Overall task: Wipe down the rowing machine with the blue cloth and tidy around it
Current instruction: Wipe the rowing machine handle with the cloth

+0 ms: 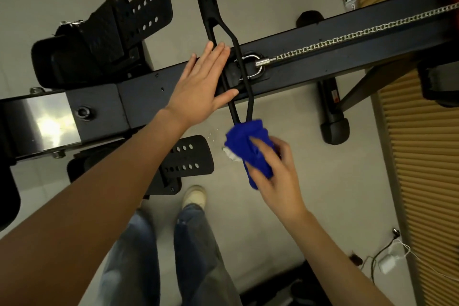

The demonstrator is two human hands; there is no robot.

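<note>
A: So, L hand [198, 82]?

B: Flat, fingers straight, pressing on the rail [323, 40] just right of the footrest [104, 37]. Fingertips are at the handle [206, 0] fork. Holds nothing.

A: Cloth [250, 146]?

B: Bunched round the handle's near end, this side of the rail. R hand [280, 169] is curled round it, gripping.

A: Next move turns on?

B: Handle's long axis. It runs away from the person, across the rail. The unwiped length lies beyond the grip, so prob. slide the cloth that way. R hand's nearer. Chain [360, 32] and the floor charger [386, 264] further right are likely later jobs.
</note>
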